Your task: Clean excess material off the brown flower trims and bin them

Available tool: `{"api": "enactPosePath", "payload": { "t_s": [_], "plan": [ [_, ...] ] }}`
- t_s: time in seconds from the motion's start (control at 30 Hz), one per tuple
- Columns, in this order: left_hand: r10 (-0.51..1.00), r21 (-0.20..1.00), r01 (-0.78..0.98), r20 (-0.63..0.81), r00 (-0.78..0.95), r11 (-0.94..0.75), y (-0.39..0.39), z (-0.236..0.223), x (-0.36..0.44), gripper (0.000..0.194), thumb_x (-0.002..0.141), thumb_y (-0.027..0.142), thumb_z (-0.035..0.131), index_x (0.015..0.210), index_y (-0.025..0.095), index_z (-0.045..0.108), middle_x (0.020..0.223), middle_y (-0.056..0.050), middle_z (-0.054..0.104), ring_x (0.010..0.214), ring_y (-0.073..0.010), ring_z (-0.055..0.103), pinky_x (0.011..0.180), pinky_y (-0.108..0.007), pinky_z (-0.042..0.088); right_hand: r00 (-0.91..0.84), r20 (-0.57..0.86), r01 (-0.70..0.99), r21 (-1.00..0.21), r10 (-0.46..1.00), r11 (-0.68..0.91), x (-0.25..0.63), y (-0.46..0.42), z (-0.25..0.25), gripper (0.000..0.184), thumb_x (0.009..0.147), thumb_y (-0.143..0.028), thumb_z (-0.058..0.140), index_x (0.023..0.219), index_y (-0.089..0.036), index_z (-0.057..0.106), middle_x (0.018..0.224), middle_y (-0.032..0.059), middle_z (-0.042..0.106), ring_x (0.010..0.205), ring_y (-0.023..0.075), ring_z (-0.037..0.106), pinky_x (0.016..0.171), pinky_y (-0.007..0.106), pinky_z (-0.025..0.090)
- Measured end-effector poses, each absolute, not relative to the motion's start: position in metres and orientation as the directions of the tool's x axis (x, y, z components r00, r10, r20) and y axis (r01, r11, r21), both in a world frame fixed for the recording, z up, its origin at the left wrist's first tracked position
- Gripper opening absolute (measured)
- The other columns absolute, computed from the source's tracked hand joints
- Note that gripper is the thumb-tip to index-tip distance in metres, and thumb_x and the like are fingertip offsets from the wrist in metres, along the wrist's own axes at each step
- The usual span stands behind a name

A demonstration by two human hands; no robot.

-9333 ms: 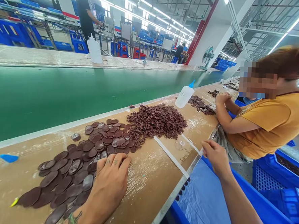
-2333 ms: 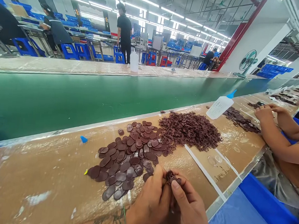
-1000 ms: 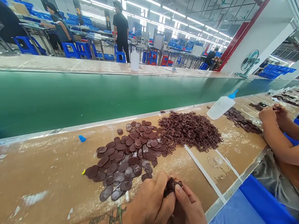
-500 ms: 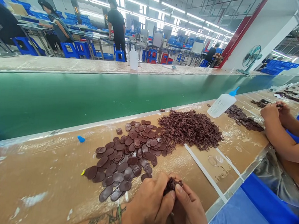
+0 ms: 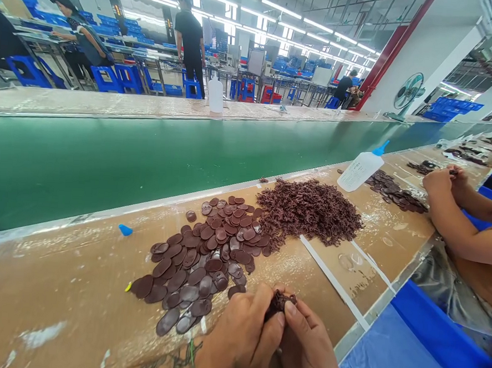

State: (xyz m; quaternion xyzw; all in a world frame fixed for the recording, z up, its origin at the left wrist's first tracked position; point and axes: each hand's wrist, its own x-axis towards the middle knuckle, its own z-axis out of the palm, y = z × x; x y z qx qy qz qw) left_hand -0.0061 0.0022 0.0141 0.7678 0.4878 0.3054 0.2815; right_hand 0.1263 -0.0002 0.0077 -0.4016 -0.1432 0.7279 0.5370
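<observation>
Curly brown piece: located right of the disc pile, on the person's side. Left hand and right hand both pinch it, fingertips closed. Probably light, pliable, prone to snagging; grip by opposite edges. Visible part runs roughly side to side; fingers hide its full axis and facing.

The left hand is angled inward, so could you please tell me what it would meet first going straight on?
The left hand would probably meet the dark curly piece at its fingertips first, then the right hand; their exact depth is unclear.
</observation>
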Motion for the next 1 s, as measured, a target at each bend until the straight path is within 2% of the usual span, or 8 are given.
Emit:
{"api": "enactPosePath", "payload": {
  "t_s": [0.2,0.43,0.6,0.73,0.87,1.0],
  "plan": [
    [0.937,0.762,0.563,0.167,0.306,-0.32,0.004,0.014,-0.004,0.016,0.097,0.026,0.033,0.092,0.023,0.048,0.078,-0.004,0.065,0.07,-0.0211,0.061,0.064,-0.029,0.044,-0.125,-0.41,-0.675,-0.633,0.904,-0.38,0.127,0.001,0.004,0.027,0.069,-0.03,0.086,0.092,-0.018,0.078,0.086,0.0089,0.077,0.081,0.0228,0.07,0.078,0.035,0.056],
    [0.919,0.735,0.559,0.246,0.308,-0.384,0.005,0.021,-0.005,0.012,0.095,0.024,0.033,0.09,0.025,0.044,0.075,-0.002,0.067,0.063,-0.0193,0.062,0.057,-0.028,0.043,-0.171,-0.415,-0.674,-0.612,0.894,-0.414,0.128,0.004,0.004,0.028,0.068,-0.029,0.087,0.092,-0.017,0.077,0.086,0.0094,0.076,0.08,0.0213,0.07,0.077,0.033,0.057],
    [0.91,0.679,0.608,0.267,0.316,-0.41,0.004,0.023,-0.006,0.018,0.097,0.027,0.029,0.097,0.023,0.047,0.079,-0.004,0.07,0.067,-0.021,0.065,0.062,-0.03,0.047,-0.167,-0.422,-0.667,-0.617,0.891,-0.418,0.128,0.004,0.006,0.031,0.066,-0.03,0.088,0.093,-0.018,0.077,0.088,0.0087,0.076,0.081,0.0205,0.07,0.078,0.032,0.056],
    [0.915,0.705,0.587,0.261,0.307,-0.398,0.004,0.017,-0.006,0.015,0.097,0.027,0.034,0.099,0.024,0.049,0.075,0.0,0.069,0.065,-0.0176,0.066,0.058,-0.025,0.048,-0.163,-0.428,-0.668,-0.615,0.889,-0.418,0.127,0.005,0.006,0.034,0.064,-0.031,0.089,0.092,-0.017,0.076,0.085,0.0098,0.076,0.08,0.0227,0.07,0.076,0.035,0.057],
    [0.932,0.737,0.573,0.246,0.266,-0.358,0.005,0.013,-0.006,0.012,0.095,0.027,0.037,0.094,0.025,0.049,0.076,0.0,0.07,0.067,-0.0175,0.068,0.06,-0.024,0.05,-0.173,-0.427,-0.671,-0.609,0.887,-0.424,0.127,0.006,0.004,0.034,0.062,-0.032,0.09,0.088,-0.016,0.075,0.082,0.009,0.075,0.079,0.0226,0.07,0.075,0.035,0.056],
    [0.933,0.708,0.609,0.248,0.26,-0.358,0.005,0.012,-0.007,0.011,0.092,0.025,0.04,0.092,0.026,0.051,0.074,0.0,0.072,0.066,-0.0171,0.07,0.057,-0.022,0.051,-0.219,-0.419,-0.665,-0.597,0.881,-0.449,0.128,0.006,0.004,0.035,0.064,-0.034,0.089,0.091,-0.016,0.074,0.078,0.0076,0.073,0.076,0.0216,0.069,0.07,0.033,0.055]
  ]
}}
